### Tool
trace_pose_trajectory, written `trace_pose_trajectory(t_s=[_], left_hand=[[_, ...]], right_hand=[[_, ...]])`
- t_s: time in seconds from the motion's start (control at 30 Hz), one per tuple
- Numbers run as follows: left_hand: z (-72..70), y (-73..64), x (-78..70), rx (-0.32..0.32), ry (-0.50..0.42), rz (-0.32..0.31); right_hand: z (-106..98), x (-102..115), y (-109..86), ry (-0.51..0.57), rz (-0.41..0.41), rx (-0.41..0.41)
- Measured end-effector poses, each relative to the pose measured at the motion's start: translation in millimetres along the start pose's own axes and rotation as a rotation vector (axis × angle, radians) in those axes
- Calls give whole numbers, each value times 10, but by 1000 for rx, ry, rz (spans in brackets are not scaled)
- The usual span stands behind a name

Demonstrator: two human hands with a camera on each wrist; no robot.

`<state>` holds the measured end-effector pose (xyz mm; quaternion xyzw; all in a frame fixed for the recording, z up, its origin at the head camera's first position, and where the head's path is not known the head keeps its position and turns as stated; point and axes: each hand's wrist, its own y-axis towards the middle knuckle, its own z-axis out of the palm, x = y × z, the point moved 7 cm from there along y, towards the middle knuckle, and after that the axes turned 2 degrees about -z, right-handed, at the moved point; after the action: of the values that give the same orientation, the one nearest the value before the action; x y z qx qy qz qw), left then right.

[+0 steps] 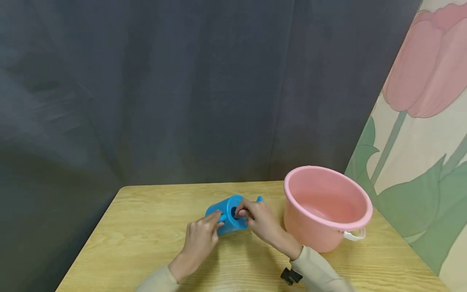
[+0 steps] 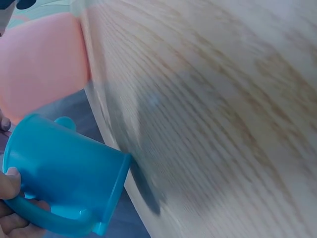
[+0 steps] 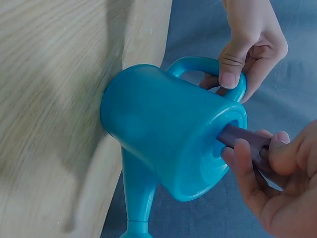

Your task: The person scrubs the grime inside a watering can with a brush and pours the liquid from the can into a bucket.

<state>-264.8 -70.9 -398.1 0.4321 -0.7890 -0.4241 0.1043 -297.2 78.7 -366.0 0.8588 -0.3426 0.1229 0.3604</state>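
Observation:
A blue watering can is tilted over the middle of the table, its top opening facing toward the right hand. The left hand grips the can's handle, fingers curled round it. In the right hand is a dark purple, handle-like stick, pinched between thumb and fingers, with its far end inside the can's opening. What that hidden end looks like cannot be seen. The spout points away from the left hand. In the left wrist view, the can's base edge is close to the tabletop.
A pink bucket with a white handle stands on the wooden table, right of the right hand. Behind the table hangs a dark curtain. A wall with painted tulips borders the right side.

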Motion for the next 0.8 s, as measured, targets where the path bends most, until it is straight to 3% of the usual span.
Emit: trace_pose_trajectory(t_s=[0.2, 0.5, 0.63, 0.8], left_hand=[[1, -7, 3, 5, 1, -13], [7, -1, 27, -20, -13, -31], [10, -3, 51, -19, -17, -47], [1, -13, 69, -30, -6, -45]], right_hand=[[-5, 19, 9, 15, 18, 19], [-232, 43, 44, 108, 46, 7], [-256, 75, 66, 42, 13, -51], [-137, 97, 56, -58, -46, -122]])
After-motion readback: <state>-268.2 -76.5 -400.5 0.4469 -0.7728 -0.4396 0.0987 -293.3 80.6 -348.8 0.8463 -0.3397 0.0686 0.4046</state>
